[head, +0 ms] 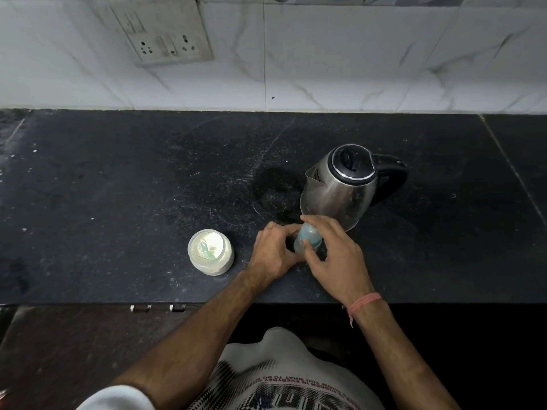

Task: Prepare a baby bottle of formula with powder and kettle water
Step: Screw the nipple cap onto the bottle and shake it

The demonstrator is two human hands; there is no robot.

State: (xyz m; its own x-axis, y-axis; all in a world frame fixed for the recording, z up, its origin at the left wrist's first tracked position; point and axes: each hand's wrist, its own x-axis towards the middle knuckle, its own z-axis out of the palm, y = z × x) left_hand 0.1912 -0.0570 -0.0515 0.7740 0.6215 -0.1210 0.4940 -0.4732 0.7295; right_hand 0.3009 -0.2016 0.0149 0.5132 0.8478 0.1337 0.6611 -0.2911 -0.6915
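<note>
A baby bottle (307, 237) with a pale blue cap stands upright on the black counter (118, 187), just in front of the steel kettle (340, 184). My left hand (273, 253) grips the bottle's lower body from the left. My right hand (334, 250) has its fingers curled round the blue cap from the right. Most of the bottle is hidden behind my fingers. An open clear jar of white formula powder (210, 252), with a small blue-green scoop lying in it, stands to the left of my hands. The kettle's lid is down and its black handle points right.
A white tiled wall (355, 54) with a socket plate (159, 34) rises behind the counter. The counter's front edge (88, 303) runs just below my wrists. A damp round mark (275, 187) lies left of the kettle.
</note>
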